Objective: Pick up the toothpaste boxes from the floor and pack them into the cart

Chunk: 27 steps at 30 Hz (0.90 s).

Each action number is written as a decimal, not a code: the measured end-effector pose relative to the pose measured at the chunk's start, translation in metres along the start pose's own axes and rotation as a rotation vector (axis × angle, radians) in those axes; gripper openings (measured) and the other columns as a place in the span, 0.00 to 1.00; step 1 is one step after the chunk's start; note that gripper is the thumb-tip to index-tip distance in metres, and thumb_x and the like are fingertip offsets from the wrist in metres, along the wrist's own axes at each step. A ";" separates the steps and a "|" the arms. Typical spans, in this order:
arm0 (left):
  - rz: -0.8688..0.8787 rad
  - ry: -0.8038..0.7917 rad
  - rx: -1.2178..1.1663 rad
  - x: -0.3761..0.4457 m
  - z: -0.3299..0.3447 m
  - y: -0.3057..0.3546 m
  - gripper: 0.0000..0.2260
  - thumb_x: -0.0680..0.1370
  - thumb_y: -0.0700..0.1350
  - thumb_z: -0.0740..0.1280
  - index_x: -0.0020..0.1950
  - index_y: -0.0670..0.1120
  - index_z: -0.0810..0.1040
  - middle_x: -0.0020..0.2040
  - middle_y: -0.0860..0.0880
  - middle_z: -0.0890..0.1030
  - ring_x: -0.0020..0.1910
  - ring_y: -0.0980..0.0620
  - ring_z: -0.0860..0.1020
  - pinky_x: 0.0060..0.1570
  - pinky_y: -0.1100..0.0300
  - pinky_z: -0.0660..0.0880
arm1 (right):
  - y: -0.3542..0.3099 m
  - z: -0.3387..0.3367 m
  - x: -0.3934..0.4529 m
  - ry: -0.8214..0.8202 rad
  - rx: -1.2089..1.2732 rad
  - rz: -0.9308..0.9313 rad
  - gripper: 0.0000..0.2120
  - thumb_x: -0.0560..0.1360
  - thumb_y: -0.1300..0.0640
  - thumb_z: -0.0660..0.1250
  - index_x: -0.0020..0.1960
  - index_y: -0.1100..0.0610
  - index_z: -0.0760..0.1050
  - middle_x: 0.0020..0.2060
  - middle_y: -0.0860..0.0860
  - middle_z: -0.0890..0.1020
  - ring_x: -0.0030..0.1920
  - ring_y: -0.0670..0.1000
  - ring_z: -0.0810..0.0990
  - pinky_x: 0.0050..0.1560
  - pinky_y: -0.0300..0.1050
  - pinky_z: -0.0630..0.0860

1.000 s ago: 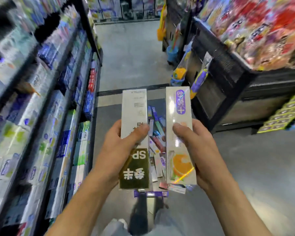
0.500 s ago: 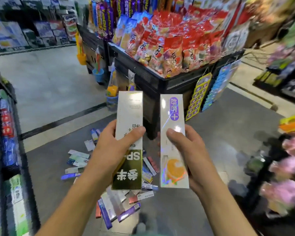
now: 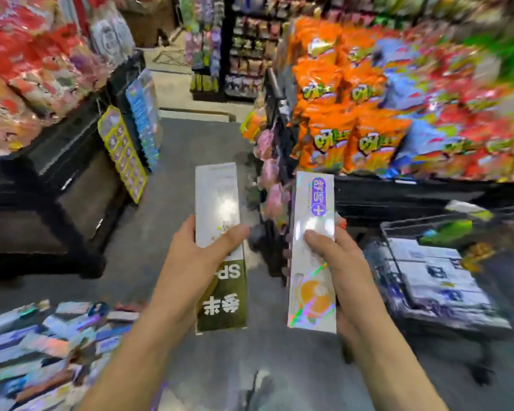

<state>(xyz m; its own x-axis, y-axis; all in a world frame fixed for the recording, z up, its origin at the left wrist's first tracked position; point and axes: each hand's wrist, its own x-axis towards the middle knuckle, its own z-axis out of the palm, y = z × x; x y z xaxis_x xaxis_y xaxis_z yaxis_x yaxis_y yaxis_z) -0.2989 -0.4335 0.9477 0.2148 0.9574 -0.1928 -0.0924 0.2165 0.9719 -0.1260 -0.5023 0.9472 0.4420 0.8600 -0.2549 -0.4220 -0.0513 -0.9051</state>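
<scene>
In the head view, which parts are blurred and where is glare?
Head view: the orange snack bags and the heap of boxes on the floor are smeared by motion blur; the white-and-olive toothpaste box and holographic orange-print toothpaste box stay fairly sharp, each carrying a white glare patch.

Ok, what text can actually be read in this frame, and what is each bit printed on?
"SP", upside down: white and green box in the left hand.
Two large white characters below it, upside down: not sure enough to quote.
"+" in a purple circle: shiny orange-fruit box in the right hand.
Purple label above it: too blurred.
Orange snack bags: green lettering, blurred.
Floor boxes, cart contents: unreadable.
</scene>
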 end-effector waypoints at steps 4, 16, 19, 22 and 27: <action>-0.060 -0.234 0.104 0.011 0.092 -0.015 0.29 0.59 0.58 0.79 0.56 0.49 0.81 0.45 0.46 0.87 0.37 0.48 0.84 0.35 0.54 0.80 | -0.017 -0.092 -0.002 0.239 0.107 -0.080 0.20 0.70 0.58 0.74 0.61 0.60 0.76 0.47 0.61 0.81 0.45 0.58 0.79 0.44 0.50 0.76; -0.081 -0.710 0.274 0.038 0.395 -0.088 0.26 0.61 0.51 0.79 0.58 0.50 0.79 0.48 0.50 0.87 0.40 0.53 0.84 0.41 0.56 0.79 | -0.072 -0.355 0.021 0.717 0.188 -0.187 0.16 0.72 0.58 0.75 0.58 0.58 0.76 0.45 0.58 0.81 0.38 0.55 0.79 0.40 0.48 0.76; -0.071 -0.789 0.365 0.048 0.450 -0.113 0.32 0.58 0.52 0.85 0.59 0.51 0.78 0.50 0.52 0.86 0.47 0.51 0.85 0.46 0.56 0.80 | -0.078 -0.400 0.028 0.826 0.160 -0.192 0.21 0.69 0.56 0.78 0.58 0.57 0.75 0.46 0.57 0.83 0.39 0.53 0.81 0.40 0.48 0.77; -0.011 -0.860 0.455 0.060 0.498 -0.134 0.35 0.57 0.59 0.81 0.62 0.57 0.76 0.53 0.57 0.85 0.51 0.56 0.84 0.51 0.55 0.79 | -0.076 -0.436 0.037 0.909 0.165 -0.186 0.25 0.67 0.57 0.81 0.60 0.56 0.74 0.50 0.58 0.84 0.43 0.54 0.83 0.45 0.52 0.79; 0.043 -0.986 0.586 0.095 0.565 -0.171 0.32 0.66 0.53 0.82 0.64 0.58 0.71 0.54 0.58 0.83 0.49 0.64 0.81 0.48 0.61 0.76 | -0.064 -0.482 0.071 1.043 0.201 -0.160 0.18 0.74 0.63 0.74 0.60 0.59 0.72 0.50 0.58 0.85 0.41 0.50 0.83 0.43 0.47 0.78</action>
<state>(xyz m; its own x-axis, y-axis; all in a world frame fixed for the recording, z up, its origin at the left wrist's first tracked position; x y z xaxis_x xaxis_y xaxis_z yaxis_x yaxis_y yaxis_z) 0.2867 -0.4878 0.8400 0.9145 0.3398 -0.2195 0.2931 -0.1825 0.9385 0.3145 -0.6825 0.8232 0.9210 -0.0138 -0.3894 -0.3799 0.1896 -0.9054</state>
